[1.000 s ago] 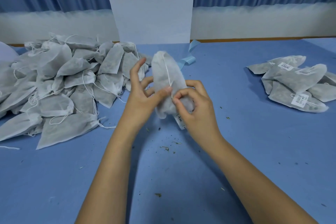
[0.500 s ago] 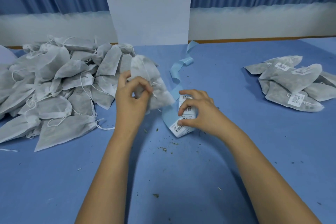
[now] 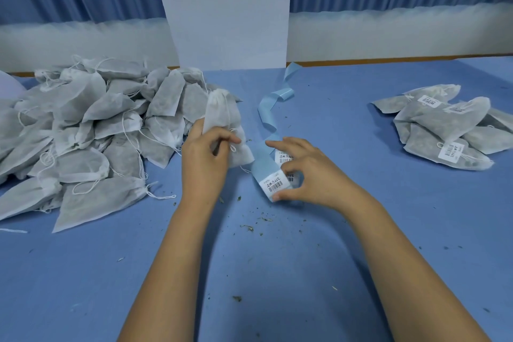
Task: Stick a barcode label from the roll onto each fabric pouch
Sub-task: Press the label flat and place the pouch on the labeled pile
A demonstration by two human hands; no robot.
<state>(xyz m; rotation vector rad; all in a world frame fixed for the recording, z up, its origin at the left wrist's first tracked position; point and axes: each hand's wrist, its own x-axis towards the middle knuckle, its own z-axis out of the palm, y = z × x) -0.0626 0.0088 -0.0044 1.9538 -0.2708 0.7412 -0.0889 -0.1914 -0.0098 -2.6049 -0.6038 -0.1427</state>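
My left hand grips a white drawstring fabric pouch, holding it upright just right of the unlabelled pile. The label roll lies on the blue table in front of me, with a white barcode label facing up on its pale blue backing. My right hand holds the roll, thumb pressing at its near edge and fingers curled over its far side, index finger stretched out. A loose tail of blue backing strip curls away toward the back.
A big heap of unlabelled grey-white pouches fills the left of the table. Several labelled pouches lie stacked at the right. A white upright panel stands at the back centre. Dried herb crumbs dot the cloth near me.
Both hands held the pouch together a second ago. My right hand let go and dropped onto the label roll, while my left hand carried the pouch leftward and a bit lower.
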